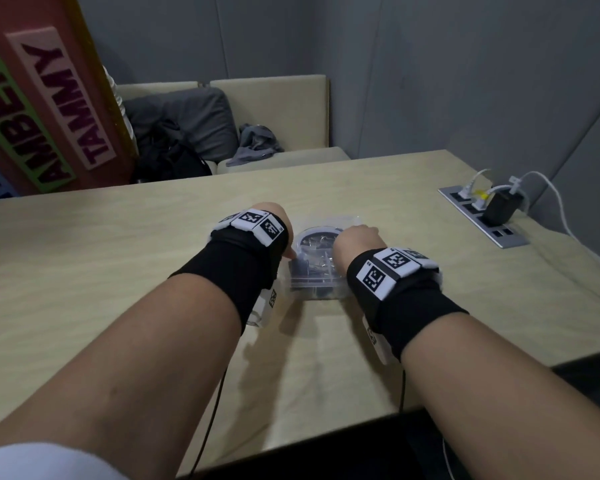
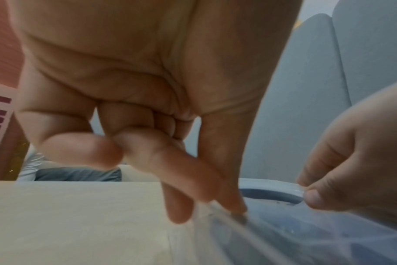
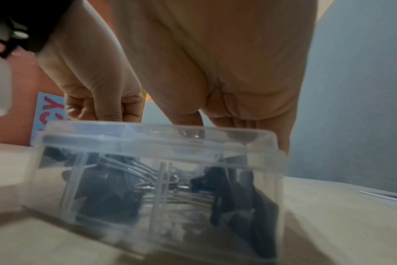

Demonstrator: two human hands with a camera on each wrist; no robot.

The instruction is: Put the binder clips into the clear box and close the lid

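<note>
Left hand (image 2: 136,80) and right hand (image 3: 215,62) fingers (image 2: 229,170) pinch the lid (image 3: 156,138) of the clear box (image 3: 52,179).

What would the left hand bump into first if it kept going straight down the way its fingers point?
The lid of the clear box. The left hand points down at the lid's edge, and its fingertips seem to touch it now. Below that lies the table.

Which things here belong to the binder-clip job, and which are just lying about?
Job in hand: clear box; lid; binder clips inside the box; left hand and right hand, both on the lid.

Lying about: socket panel; black charger; sofa; grey garment; black bag; name signs.
</note>
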